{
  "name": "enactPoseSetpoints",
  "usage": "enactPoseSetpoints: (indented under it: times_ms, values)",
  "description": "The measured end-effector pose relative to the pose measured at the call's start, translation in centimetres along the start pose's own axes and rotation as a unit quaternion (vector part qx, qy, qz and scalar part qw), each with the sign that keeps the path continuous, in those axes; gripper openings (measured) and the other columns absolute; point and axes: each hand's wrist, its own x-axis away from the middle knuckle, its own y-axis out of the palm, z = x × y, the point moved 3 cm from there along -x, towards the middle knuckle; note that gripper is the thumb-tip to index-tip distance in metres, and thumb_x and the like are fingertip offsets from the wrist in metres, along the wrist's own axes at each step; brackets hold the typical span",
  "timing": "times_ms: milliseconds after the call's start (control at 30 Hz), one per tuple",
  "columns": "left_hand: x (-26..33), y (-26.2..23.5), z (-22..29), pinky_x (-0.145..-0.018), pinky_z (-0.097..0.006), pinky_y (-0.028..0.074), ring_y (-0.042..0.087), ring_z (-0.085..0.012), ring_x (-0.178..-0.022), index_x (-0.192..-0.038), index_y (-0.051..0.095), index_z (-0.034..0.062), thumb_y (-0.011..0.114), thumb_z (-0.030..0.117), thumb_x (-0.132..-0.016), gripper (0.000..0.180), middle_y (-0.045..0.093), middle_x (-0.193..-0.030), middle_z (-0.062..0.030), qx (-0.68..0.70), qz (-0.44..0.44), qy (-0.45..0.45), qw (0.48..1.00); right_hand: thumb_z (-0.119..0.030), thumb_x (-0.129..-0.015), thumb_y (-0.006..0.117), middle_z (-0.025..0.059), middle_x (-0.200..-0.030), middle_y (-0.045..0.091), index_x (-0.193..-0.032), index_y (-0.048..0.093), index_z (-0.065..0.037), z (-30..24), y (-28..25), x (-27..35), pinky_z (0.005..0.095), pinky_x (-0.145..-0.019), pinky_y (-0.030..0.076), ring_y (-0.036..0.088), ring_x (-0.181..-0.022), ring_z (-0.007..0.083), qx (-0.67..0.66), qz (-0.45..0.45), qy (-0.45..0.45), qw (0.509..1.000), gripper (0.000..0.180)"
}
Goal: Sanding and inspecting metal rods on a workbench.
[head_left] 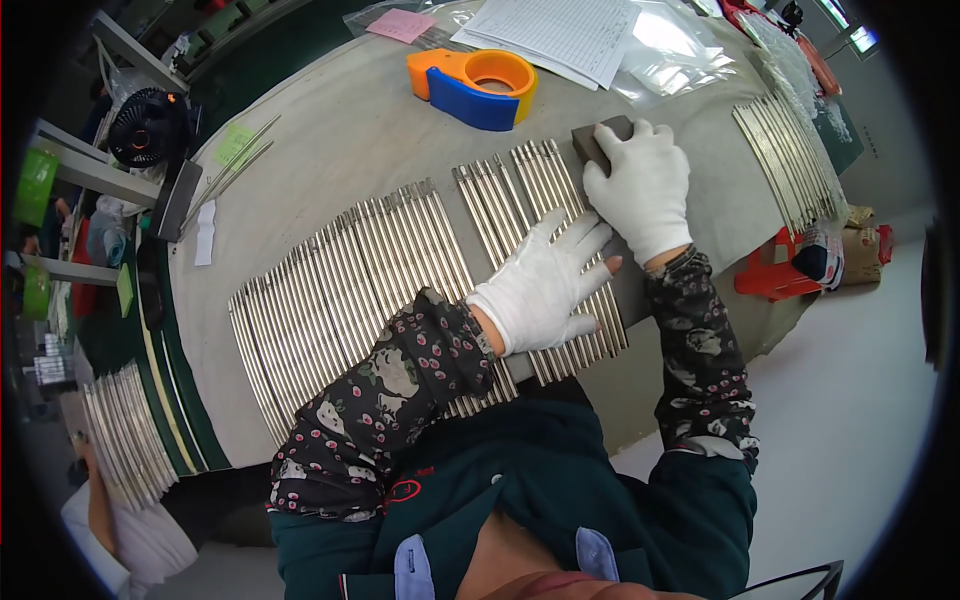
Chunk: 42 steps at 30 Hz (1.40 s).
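Thin silvery metal rods (350,290) lie side by side in a long row on the grey table cover, split into groups by narrow gaps. My left hand (545,285), in a white glove with some bare fingertips, rests spread and flat over the rods of the right-hand groups. In its white glove, my right hand (642,185) is closed round a dark grey-brown block (590,148) at the far end of the rightmost rods (545,170). The palm hides part of the block, and my left forearm covers the near ends of several rods.
Beyond the rods sits an orange and blue tape dispenser (475,85), with paper sheets (555,35) behind. Another rod bundle (785,160) lies at the right edge, above a red stool (770,270). A black fan (148,128) stands far left; a co-worker's arm (100,510) shows lower left.
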Motion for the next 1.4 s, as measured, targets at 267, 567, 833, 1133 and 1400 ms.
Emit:
enactPoseSetpoints:
  times_ms: [267, 567, 833, 1133, 1400]
  values:
    - [0.2, -0.1, -0.2, -0.112, -0.052, 0.017, 0.035, -0.0331, -0.131, -0.130, 0.049, 0.0062, 0.058, 0.050, -0.081, 0.066, 0.043, -0.135, -0.0181, -0.023, 0.024, 0.013, 0.999, -0.027, -0.073, 0.062, 0.0214, -0.109, 0.061, -0.111, 0.067, -0.013, -0.1, 0.0, -0.1, 0.0425, -0.079, 0.050, 0.058, -0.095, 0.0346, -0.001, 0.027, -0.016, 1.000, 0.041]
    - [0.0, 0.3, -0.4, -0.110, -0.052, 0.021, 0.034, -0.0354, -0.132, -0.131, 0.047, 0.0051, 0.060, 0.045, -0.081, 0.066, 0.042, -0.137, -0.0207, -0.022, -0.026, -0.007, 0.999, -0.026, -0.073, 0.063, 0.0193, -0.104, 0.063, -0.109, 0.067, -0.013, -1.5, 0.2, 1.5, 0.0424, -0.076, 0.052, 0.059, -0.094, 0.0347, -0.068, 0.117, -0.145, 0.980, 0.039]
    - [0.0, -0.3, 0.1, -0.110, -0.049, 0.025, 0.035, -0.0340, -0.132, -0.129, 0.051, 0.0047, 0.062, 0.042, -0.079, 0.063, 0.043, -0.136, -0.0202, -0.026, 0.049, 0.026, 0.998, -0.026, -0.073, 0.066, 0.0197, -0.110, 0.060, -0.114, 0.065, -0.012, 7.4, 1.4, 3.2, 0.0437, -0.078, 0.050, 0.058, -0.097, 0.0347, 0.017, 0.126, -0.001, 0.992, 0.044]
    - [-0.2, 0.4, 4.0, -0.110, -0.052, 0.022, 0.033, -0.0344, -0.133, -0.131, 0.049, 0.0037, 0.065, 0.045, -0.078, 0.069, 0.040, -0.138, -0.0199, 0.016, 0.032, 0.067, 0.997, -0.030, -0.072, 0.068, 0.0188, -0.113, 0.057, -0.120, 0.061, -0.014, 8.2, 4.3, 5.3, 0.0435, -0.079, 0.048, 0.056, -0.098, 0.0340, 0.024, 0.139, 0.014, 0.990, 0.051]
    - [8.0, -2.1, 4.6, -0.108, -0.056, 0.024, 0.031, -0.0383, -0.134, -0.137, 0.037, 0.0109, 0.073, 0.042, -0.069, 0.083, 0.032, -0.145, -0.0206, 0.088, -0.075, 0.073, 0.991, -0.031, -0.072, 0.067, 0.0166, -0.108, 0.059, -0.117, 0.063, -0.015, 7.8, 3.9, 4.8, 0.0431, -0.075, 0.050, 0.058, -0.095, 0.0321, 0.030, 0.140, 0.022, 0.989, 0.048]
